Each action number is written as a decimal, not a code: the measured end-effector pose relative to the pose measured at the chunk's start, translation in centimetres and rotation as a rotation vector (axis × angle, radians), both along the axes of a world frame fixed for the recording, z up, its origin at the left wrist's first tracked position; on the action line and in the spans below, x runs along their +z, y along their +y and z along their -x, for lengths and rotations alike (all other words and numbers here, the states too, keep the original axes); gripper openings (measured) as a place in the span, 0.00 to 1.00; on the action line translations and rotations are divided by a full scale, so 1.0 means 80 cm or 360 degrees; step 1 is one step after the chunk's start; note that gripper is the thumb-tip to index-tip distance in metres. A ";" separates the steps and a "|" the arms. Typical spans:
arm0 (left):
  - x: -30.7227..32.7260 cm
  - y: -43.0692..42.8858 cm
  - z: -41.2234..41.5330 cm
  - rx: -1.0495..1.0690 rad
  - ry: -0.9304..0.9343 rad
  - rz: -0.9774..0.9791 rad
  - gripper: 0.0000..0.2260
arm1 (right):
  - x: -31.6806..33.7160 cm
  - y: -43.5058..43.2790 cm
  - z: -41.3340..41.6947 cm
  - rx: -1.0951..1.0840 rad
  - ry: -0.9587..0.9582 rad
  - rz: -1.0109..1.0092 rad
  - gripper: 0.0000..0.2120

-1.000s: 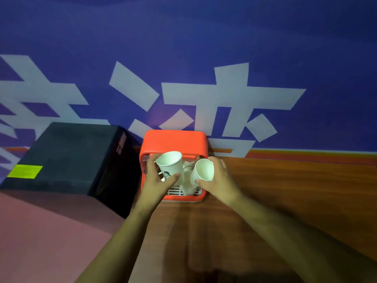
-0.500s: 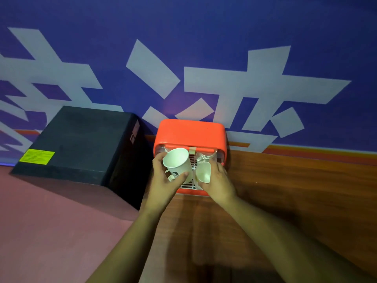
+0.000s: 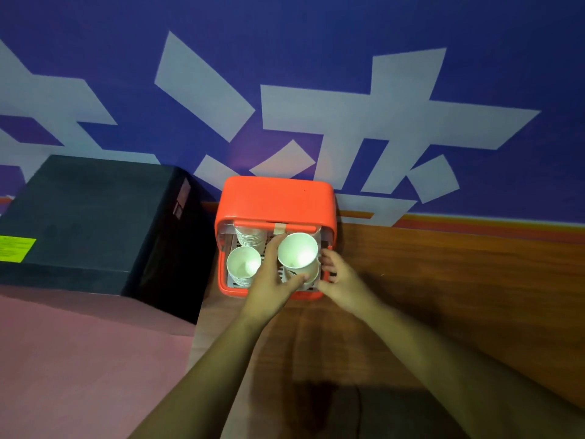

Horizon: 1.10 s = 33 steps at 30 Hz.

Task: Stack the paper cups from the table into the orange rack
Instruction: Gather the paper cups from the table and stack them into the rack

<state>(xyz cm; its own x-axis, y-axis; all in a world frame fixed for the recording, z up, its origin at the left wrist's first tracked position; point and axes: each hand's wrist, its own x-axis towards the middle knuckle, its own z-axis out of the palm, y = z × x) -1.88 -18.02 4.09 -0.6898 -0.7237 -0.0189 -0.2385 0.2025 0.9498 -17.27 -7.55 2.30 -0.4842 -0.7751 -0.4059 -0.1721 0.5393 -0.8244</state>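
Paper cup (image 3: 297, 253): upright, I am gripping it in my left hand (image 3: 272, 280) over the front-right corner of the orange rack (image 3: 275, 198). My right hand (image 3: 340, 278) is hanging loosely curled beside it, holding nothing.

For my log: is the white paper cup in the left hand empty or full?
Empty: the white paper cup shows only bare white inside.

On blue painted wall (image 3: 316, 33): huge pale-grey characters (image 3: 348, 122), cropped, possibly Chinese, unreadable. On matte black box (image 3: 95, 217): yellow-green rectangular label (image 3: 15, 248), print too small. On white paper cup (image 3: 297, 251): dark logo (image 3: 293, 273), illegible.
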 end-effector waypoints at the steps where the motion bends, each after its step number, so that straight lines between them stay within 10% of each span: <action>1: -0.003 0.000 0.002 -0.0022 -0.0022 0.0010 0.34 | 0.002 -0.001 0.000 0.0016 -0.0054 0.0020 0.35; 13: -0.052 -0.002 -0.002 -0.0204 -0.0271 -0.0514 0.31 | -0.018 -0.008 -0.001 0.0092 -0.0211 0.0102 0.30; 33: -0.055 0.012 -0.016 0.0141 -0.0198 -0.0546 0.23 | -0.017 -0.006 -0.006 -0.0024 -0.0070 -0.0003 0.31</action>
